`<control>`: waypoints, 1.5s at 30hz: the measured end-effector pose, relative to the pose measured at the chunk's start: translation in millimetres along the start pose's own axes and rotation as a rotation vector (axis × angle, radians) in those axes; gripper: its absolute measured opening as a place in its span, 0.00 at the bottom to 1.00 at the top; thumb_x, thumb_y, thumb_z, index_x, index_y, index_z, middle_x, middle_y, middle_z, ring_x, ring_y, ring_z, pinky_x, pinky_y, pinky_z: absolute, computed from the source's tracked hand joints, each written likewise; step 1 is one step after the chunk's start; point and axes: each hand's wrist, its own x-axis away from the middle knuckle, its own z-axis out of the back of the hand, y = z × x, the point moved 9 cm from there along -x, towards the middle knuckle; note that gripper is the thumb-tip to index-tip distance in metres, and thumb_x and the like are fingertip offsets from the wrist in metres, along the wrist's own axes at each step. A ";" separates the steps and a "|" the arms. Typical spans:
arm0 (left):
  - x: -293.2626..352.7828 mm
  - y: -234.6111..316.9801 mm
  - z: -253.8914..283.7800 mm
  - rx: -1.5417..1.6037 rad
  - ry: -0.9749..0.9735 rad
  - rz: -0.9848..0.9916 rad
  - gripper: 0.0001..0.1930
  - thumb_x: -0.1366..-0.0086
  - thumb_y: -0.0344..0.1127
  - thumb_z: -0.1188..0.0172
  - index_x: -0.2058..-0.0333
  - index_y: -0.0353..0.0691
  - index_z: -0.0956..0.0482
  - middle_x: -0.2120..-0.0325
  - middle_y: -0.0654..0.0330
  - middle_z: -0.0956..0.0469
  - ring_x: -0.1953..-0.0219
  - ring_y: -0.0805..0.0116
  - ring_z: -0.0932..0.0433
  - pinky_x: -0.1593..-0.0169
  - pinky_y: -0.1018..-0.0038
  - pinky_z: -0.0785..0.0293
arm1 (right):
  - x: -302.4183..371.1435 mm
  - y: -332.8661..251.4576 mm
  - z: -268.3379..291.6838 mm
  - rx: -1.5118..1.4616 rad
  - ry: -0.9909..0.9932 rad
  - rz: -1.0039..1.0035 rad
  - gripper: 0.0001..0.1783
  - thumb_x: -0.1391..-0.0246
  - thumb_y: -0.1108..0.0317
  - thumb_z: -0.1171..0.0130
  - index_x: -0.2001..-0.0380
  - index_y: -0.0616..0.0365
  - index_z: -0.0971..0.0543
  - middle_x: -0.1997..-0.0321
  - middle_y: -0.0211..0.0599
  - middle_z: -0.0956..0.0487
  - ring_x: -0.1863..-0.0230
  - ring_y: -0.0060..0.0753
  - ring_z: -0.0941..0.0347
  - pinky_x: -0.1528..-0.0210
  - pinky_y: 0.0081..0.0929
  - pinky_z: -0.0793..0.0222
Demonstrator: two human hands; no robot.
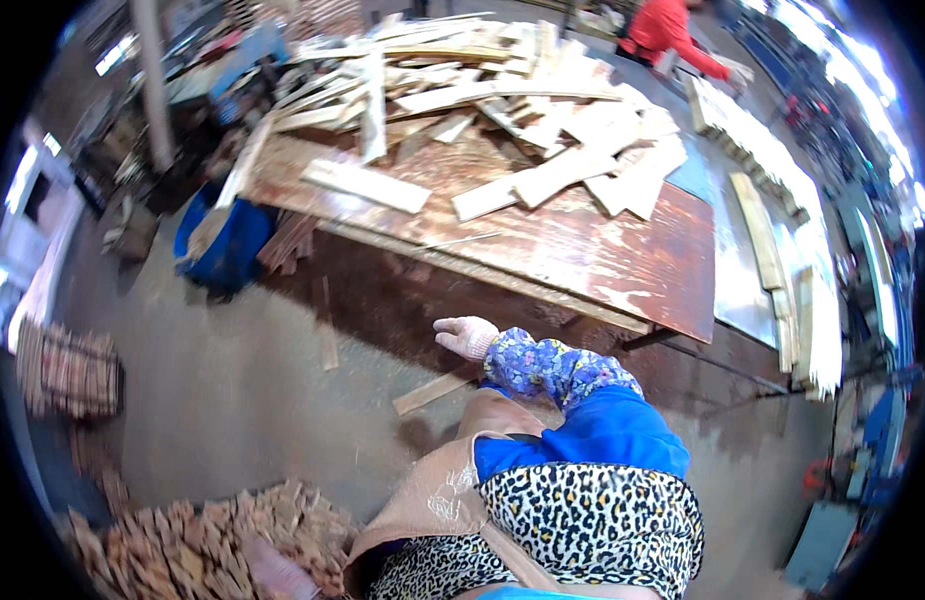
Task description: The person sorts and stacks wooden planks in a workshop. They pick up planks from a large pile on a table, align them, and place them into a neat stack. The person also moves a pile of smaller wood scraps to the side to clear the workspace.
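Note:
My right hand (pixel 467 337), in a pale glove below a floral sleeve cover, reaches out in front of my body near the table's front edge. Its fingers are stretched out and apart, with nothing seen in them. Beneath it, a wooden strip (pixel 430 393) lies on the floor, partly hidden by my clothing. At the lower left, a blurred pinkish shape that looks like my left hand (pixel 281 572) is over a heap of short wood pieces (pixel 183 545). Its fingers are smeared, so what it holds cannot be made out.
Ahead stands a worn reddish table (pixel 663 265) piled with pale boards (pixel 573 175). A blue tub (pixel 223 240) sits by its left corner. Bundled sticks (pixel 73 370) stand at left. More boards line a metal surface (pixel 743 270) at right. A person in red (pixel 668 35) works beyond.

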 end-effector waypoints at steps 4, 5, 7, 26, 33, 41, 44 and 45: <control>-39.6 31.4 -159.5 -0.014 -0.302 -0.005 0.24 0.23 0.41 0.48 0.41 0.26 0.20 0.40 0.43 0.19 0.37 0.51 0.22 0.30 0.61 0.31 | -22.1 90.8 82.8 -0.269 0.354 -0.155 0.33 0.31 0.54 0.36 0.28 0.54 0.27 0.31 0.52 0.21 0.30 0.43 0.25 0.29 0.36 0.30; -45.7 75.7 -208.7 -0.116 -0.338 -0.066 0.23 0.24 0.40 0.47 0.41 0.25 0.20 0.40 0.44 0.19 0.37 0.53 0.22 0.30 0.61 0.31 | -27.5 121.6 109.2 -0.370 0.493 -0.163 0.34 0.31 0.57 0.35 0.27 0.59 0.30 0.29 0.52 0.23 0.29 0.41 0.27 0.27 0.35 0.32; -54.9 161.2 -305.4 0.029 -0.539 -0.160 0.22 0.25 0.39 0.43 0.42 0.26 0.19 0.41 0.43 0.18 0.37 0.49 0.22 0.31 0.61 0.31 | -24.2 205.3 181.1 -0.415 0.815 -0.301 0.35 0.29 0.56 0.37 0.26 0.61 0.32 0.31 0.50 0.22 0.32 0.39 0.25 0.29 0.33 0.31; -39.7 448.7 -781.7 -0.486 -1.076 -1.383 0.47 0.40 0.64 0.33 0.27 0.44 0.33 0.26 0.47 0.38 0.25 0.49 0.41 0.22 0.50 0.52 | -113.0 211.9 294.4 -1.039 1.323 -0.464 0.30 0.36 0.60 0.32 0.35 0.64 0.22 0.49 0.35 0.13 0.54 0.25 0.17 0.52 0.22 0.21; -34.7 460.9 -804.7 -0.334 -1.225 -1.354 0.52 0.47 0.58 0.23 0.28 0.40 0.32 0.28 0.44 0.37 0.29 0.45 0.36 0.27 0.56 0.38 | 48.2 167.6 223.5 -1.149 1.510 -0.711 0.32 0.38 0.81 0.36 0.31 0.63 0.26 0.42 0.40 0.15 0.47 0.31 0.16 0.41 0.28 0.19; -99.3 388.8 -735.4 0.120 -2.050 -0.221 0.46 0.45 0.47 0.26 0.32 0.30 0.30 0.41 0.49 0.22 0.43 0.55 0.20 0.40 0.64 0.22 | 92.1 233.7 333.0 -0.079 1.407 -1.215 0.35 0.34 0.56 0.42 0.25 0.40 0.34 0.51 0.62 0.16 0.48 0.65 0.18 0.46 0.55 0.23; -88.6 388.8 -703.2 0.195 -2.184 0.287 0.49 0.47 0.49 0.24 0.32 0.27 0.32 0.43 0.48 0.21 0.46 0.58 0.18 0.41 0.63 0.20 | 49.2 292.2 388.3 -0.132 1.237 -1.297 0.45 0.40 0.47 0.36 0.23 0.43 0.40 0.31 0.69 0.28 0.37 0.68 0.24 0.35 0.56 0.29; -84.4 393.8 -688.9 0.255 -2.187 0.444 0.50 0.48 0.50 0.23 0.32 0.27 0.33 0.43 0.47 0.21 0.46 0.58 0.18 0.40 0.62 0.20 | 23.5 285.0 404.6 0.008 1.109 -1.427 0.52 0.44 0.42 0.35 0.21 0.42 0.43 0.25 0.67 0.36 0.31 0.67 0.30 0.30 0.54 0.33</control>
